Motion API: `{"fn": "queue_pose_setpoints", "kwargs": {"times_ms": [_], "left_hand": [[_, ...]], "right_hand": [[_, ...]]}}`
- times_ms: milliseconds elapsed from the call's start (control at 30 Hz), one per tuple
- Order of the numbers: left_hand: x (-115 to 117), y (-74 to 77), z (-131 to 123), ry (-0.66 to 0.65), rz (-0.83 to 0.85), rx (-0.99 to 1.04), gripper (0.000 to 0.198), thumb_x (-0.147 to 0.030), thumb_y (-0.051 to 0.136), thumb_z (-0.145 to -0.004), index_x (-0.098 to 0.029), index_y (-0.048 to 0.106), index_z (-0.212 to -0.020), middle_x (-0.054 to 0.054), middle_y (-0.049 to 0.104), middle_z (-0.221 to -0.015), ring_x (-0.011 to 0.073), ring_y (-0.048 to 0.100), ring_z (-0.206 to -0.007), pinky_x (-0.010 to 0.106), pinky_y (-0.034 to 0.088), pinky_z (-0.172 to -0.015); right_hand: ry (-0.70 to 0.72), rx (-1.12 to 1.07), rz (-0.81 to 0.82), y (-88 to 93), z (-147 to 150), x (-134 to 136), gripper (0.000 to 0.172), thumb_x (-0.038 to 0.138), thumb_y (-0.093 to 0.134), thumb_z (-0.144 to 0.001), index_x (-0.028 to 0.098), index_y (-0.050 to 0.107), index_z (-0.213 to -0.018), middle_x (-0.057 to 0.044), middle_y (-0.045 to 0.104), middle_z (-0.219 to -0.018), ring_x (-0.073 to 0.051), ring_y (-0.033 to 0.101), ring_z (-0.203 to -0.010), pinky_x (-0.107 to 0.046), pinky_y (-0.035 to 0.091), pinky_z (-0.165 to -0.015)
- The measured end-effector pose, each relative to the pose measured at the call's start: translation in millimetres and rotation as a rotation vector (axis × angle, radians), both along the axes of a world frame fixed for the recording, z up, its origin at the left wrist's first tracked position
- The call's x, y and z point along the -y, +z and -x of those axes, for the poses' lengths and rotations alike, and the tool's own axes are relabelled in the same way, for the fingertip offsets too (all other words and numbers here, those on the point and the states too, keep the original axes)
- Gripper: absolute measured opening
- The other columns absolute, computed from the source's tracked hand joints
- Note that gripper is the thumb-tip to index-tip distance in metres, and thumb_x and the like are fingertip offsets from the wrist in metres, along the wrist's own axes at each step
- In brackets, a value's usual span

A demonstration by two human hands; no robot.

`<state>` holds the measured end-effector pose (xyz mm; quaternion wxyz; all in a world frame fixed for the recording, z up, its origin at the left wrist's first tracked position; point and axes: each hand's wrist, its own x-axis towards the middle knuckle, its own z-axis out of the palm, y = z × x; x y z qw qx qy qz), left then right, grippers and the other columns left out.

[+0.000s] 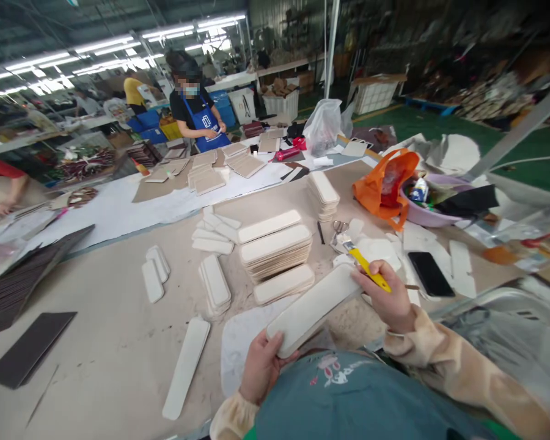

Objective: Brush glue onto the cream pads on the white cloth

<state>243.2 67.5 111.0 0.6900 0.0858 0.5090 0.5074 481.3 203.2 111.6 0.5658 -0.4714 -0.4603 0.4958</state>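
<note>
My left hand (263, 363) is closed on the near end of a long off-white strip with rounded corners (314, 308), thumb on top. My right hand (387, 296) grips a yellow-handled tool (369, 269) with a silver end; its exact kind is unclear. The fingers of that hand also touch the strip's far end, so it is held tilted between both hands. Just beyond lies a tall stack of similar strips (277, 250), with a lower stack (284, 284) in front of it. A single strip (186, 366) rests on the table to the left.
Smaller rounded pieces (215, 281) lie left of the stacks. On the right are scissors (340, 227), a black phone (429, 274), an orange bag (385, 186) and a purple basin (433, 211). Dark sheets (30, 348) sit far left. A co-worker in a blue apron (204, 125) stands across the table.
</note>
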Motion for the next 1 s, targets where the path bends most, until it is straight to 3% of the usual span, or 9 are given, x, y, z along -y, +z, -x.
{"fn": "queue_pose_setpoints", "kwargs": {"times_ms": [167, 300, 600, 767, 1000], "left_hand": [[0, -7.4, -1, 0.024, 0.01, 0.003, 0.044, -0.03, 0.071, -0.07, -0.021, 0.059, -0.111, 0.004, 0.066, -0.108, 0.0234, 0.061, -0.1, 0.035, 0.054, -0.081], [-3, -10.3, 0, 0.049, 0.036, -0.022, 0.048, -0.031, 0.075, -0.063, -0.019, 0.061, -0.108, 0.004, 0.068, -0.103, 0.0248, 0.061, -0.1, 0.037, 0.054, -0.082], [-2, -6.8, -1, 0.032, -0.005, -0.022, 0.052, -0.03, 0.071, -0.069, -0.022, 0.055, -0.118, 0.006, 0.062, -0.116, 0.0226, 0.061, -0.1, 0.033, 0.054, -0.08], [0, -3.5, -3, -0.014, -0.066, -0.023, 0.052, -0.028, 0.073, -0.065, -0.019, 0.057, -0.113, 0.008, 0.064, -0.113, 0.0254, 0.062, -0.096, 0.036, 0.054, -0.077], [4, -5.7, -3, 0.005, -0.016, -0.029, 0.053, -0.033, 0.075, -0.059, -0.02, 0.06, -0.108, 0.006, 0.066, -0.11, 0.0267, 0.062, -0.097, 0.036, 0.053, -0.077]], "right_hand": [[0.033, 0.148, -0.022, 1.1, 3, -2, 0.04, 0.035, 0.072, -0.065, 0.024, 0.035, -0.075, 0.007, 0.041, -0.062, -0.009, 0.039, -0.051, -0.022, 0.033, -0.046], [0.02, 0.208, -0.02, 0.2, 4, -4, 0.038, 0.035, 0.069, -0.068, 0.024, 0.034, -0.076, 0.008, 0.038, -0.062, -0.009, 0.033, -0.049, -0.022, 0.029, -0.046], [-0.005, 0.21, -0.057, -6.7, 2, 0, 0.038, 0.034, 0.069, -0.069, 0.024, 0.034, -0.076, 0.007, 0.036, -0.063, -0.009, 0.033, -0.052, -0.022, 0.029, -0.048], [-0.04, 0.238, -0.05, -9.9, -3, 3, 0.039, 0.034, 0.072, -0.067, 0.024, 0.035, -0.077, 0.007, 0.037, -0.063, -0.01, 0.033, -0.051, -0.023, 0.027, -0.046], [-0.018, 0.232, -0.039, -12.1, -3, 10, 0.039, 0.035, 0.072, -0.067, 0.026, 0.036, -0.078, 0.006, 0.034, -0.06, -0.011, 0.03, -0.05, -0.025, 0.025, -0.043]]}}
